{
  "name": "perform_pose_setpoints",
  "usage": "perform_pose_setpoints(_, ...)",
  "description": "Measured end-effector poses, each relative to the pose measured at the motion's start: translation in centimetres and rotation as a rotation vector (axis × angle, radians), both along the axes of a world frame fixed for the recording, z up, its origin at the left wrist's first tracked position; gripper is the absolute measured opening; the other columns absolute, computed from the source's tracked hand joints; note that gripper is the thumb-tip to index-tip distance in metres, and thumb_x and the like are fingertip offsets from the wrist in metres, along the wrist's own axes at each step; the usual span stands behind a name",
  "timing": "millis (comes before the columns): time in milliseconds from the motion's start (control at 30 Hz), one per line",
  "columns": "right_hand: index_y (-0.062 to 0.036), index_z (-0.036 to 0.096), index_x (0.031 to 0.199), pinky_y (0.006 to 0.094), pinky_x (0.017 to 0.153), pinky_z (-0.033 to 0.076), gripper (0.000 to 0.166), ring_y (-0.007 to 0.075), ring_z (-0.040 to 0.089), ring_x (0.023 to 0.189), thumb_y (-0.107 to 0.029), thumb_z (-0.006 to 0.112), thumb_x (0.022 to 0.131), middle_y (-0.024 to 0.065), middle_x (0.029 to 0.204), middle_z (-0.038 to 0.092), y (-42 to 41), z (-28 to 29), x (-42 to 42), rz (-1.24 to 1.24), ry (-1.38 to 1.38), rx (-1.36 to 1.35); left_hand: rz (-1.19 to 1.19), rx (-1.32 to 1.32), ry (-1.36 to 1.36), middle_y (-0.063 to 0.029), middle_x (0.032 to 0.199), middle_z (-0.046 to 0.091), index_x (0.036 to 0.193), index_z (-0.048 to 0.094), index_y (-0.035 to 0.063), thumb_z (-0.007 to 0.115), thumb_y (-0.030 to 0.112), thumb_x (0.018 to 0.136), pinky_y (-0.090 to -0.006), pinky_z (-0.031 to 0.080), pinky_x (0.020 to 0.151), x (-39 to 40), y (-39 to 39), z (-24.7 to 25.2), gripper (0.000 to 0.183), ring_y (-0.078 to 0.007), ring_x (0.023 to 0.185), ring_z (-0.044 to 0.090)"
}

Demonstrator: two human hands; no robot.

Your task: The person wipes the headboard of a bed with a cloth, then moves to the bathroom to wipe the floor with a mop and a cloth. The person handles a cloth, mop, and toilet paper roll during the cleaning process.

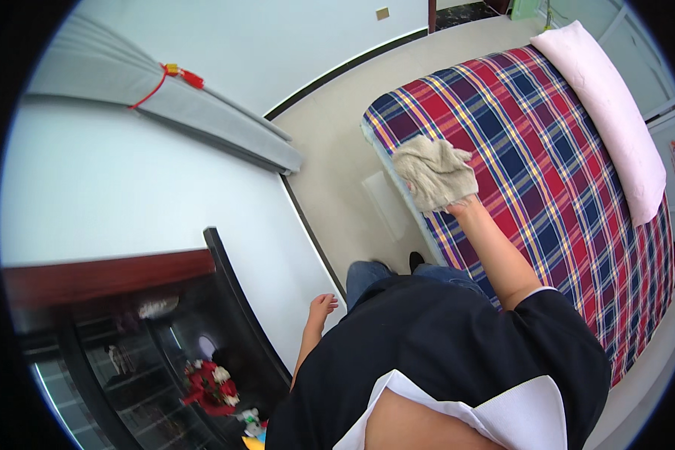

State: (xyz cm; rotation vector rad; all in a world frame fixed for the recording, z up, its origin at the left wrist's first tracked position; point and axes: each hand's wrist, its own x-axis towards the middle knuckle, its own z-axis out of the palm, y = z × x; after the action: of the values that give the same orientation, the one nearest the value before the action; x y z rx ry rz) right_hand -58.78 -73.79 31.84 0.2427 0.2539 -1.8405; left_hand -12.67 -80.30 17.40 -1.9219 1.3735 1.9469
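A beige cloth point(434, 171) covers most of my right hand point(455, 207), which grips it near the corner of a bed. Beneath and around the cloth lies a plaid bedspread point(517, 152) in red, navy and yellow. How my right fingers hold the cloth is mostly hidden by its folds. My left hand point(322, 306) hangs by my left side in front of the white wall point(259, 253). Nothing is in it, and its fingers are loosely bent.
A long pink pillow point(607, 124) lies along the bed's far side. Grey curtains point(219, 121) with a red tie hang at the upper left. To my left, a dark-framed window ledge point(253, 337) holds red and white flowers point(211, 388) and a small plush toy point(251, 422). Pale floor tiles point(337, 152) run between wall and bed.
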Motion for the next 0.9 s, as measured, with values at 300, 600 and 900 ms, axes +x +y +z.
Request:
perform_pose_setpoints(300, -0.0060, 0.042, 0.119, 0.0459, 0.088, 0.042, 0.045, 0.0317, 0.046, 0.107, -0.037, 0.034, 0.088, 0.0164, 0.118, 0.045, -22.8, -1.7, -10.5, -0.086, 0.053, -0.286, -0.456, -0.083, -0.135, -0.0091, 0.084, 0.061, 0.089, 0.057, 0.0021, 0.053, 0.027, 0.081, -0.0260, 0.045, 0.057, 3.3, -21.3, -12.6, 0.026, -0.0182, 0.070, 0.060)
perform_pose_setpoints(600, -0.0091, 0.038, 0.124, 0.0457, 0.098, 0.029, 0.048, 0.0333, 0.038, 0.115, -0.038, 0.028, 0.086, 0.0145, 0.127, 0.039, -33.7, -9.4, -20.6, -0.259, -0.633, -0.363, -0.546, -0.129, -0.148, -0.0106, 0.074, 0.061, 0.083, 0.057, 0.0011, 0.053, 0.022, 0.078, -0.0271, 0.043, 0.049, -15.8, -61.6, -8.4, 0.022, -0.0187, 0.061, 0.059)
perform_pose_setpoints(900, -0.0088, 0.044, 0.116, 0.0505, 0.085, 0.041, 0.047, 0.0330, 0.050, 0.101, -0.043, 0.030, 0.088, 0.0150, 0.115, 0.048, -36.3, -9.1, -27.0, -0.667, 0.006, 0.171, -0.541, -0.290, 0.039, -0.0108, 0.082, 0.061, 0.090, 0.056, 0.0015, 0.051, 0.023, 0.080, -0.0265, 0.044, 0.055, -56.7, -84.5, -5.1, 0.024, -0.0173, 0.067, 0.059)
